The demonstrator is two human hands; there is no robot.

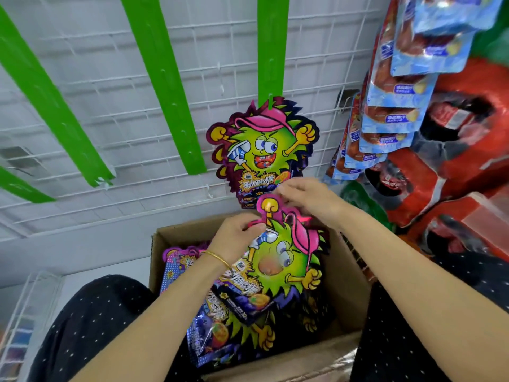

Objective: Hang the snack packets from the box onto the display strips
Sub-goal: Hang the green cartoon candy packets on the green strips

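A cardboard box (347, 274) between my knees holds several cartoon-monster snack packets (220, 326). I hold one packet (286, 260) tilted above the box. My left hand (237, 238) pinches its upper left edge, and my right hand (305, 197) pinches its top by the yellow fist. One packet of the same kind (264, 144) hangs from the right green display strip (271, 48). The two green strips (162, 78) further left hang bare on the white wire grid.
Blue-and-red snack packs (391, 114) hang in a column at the right of the white wire grid (110, 106). Red wrapped packs (454, 166) are stacked at far right. My dark dotted trouser legs flank the box. A small wire rack (24, 321) stands at lower left.
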